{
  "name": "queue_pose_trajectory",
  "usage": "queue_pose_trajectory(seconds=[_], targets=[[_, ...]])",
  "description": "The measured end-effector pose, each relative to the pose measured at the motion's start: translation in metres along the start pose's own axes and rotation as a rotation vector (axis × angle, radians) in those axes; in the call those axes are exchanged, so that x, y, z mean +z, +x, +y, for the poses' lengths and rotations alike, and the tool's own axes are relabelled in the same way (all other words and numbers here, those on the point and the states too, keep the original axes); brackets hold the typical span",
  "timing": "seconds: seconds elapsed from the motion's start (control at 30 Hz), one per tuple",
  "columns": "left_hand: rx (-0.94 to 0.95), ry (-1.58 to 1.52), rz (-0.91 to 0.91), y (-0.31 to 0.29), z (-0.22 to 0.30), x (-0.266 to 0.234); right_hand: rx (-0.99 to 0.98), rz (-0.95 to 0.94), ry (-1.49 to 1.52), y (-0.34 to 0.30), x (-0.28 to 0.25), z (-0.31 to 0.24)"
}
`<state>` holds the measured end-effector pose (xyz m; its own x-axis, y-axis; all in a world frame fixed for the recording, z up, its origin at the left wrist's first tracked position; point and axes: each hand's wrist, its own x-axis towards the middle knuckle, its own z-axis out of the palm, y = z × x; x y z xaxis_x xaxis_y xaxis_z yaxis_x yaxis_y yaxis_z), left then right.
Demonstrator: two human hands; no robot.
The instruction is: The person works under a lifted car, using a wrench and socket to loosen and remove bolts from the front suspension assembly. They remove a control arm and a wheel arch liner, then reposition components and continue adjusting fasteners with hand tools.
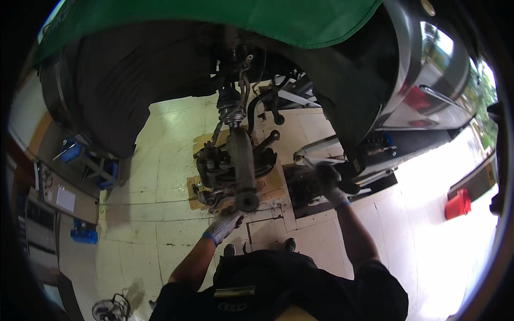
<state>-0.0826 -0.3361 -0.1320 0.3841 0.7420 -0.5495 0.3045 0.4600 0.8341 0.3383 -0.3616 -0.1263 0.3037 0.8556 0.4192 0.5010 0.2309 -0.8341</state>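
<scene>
A dark, grimy shock absorber (244, 166) hangs down from the wheel arch, with a round bushing eye at its lower end. My left hand (225, 226), in a pale knit work glove, is closed at that lower end, its fingers partly hidden. To the right, my gloved right hand (334, 195) is closed around a dark object (327, 175) smeared by motion; its kind cannot be made out. Behind the shock absorber sits a wheel hub assembly (211, 166) with a brake disc. A CV joint boot (229, 99) shows above it.
A green cover (214, 21) drapes over the fender. The car's grey front bumper (423, 91) is at the right. Metal lift arms (321, 150) lie by a dark floor recess. A red bucket (458, 204) stands far right; blue bins (84, 232) and a workbench stand left.
</scene>
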Motion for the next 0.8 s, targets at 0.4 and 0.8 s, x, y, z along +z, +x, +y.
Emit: queue_pose_trajectory(seconds=[0.4, 0.8], targets=[[0.099, -0.389, 0.608, -0.103, -0.051, 0.032, -0.388, -0.165, -0.105, 0.315, 0.105, -0.152], [0.201, -0.341, 0.8, -0.117, -0.039, -0.025, -0.635, -0.139, -0.952, 0.354, 0.115, -0.165]])
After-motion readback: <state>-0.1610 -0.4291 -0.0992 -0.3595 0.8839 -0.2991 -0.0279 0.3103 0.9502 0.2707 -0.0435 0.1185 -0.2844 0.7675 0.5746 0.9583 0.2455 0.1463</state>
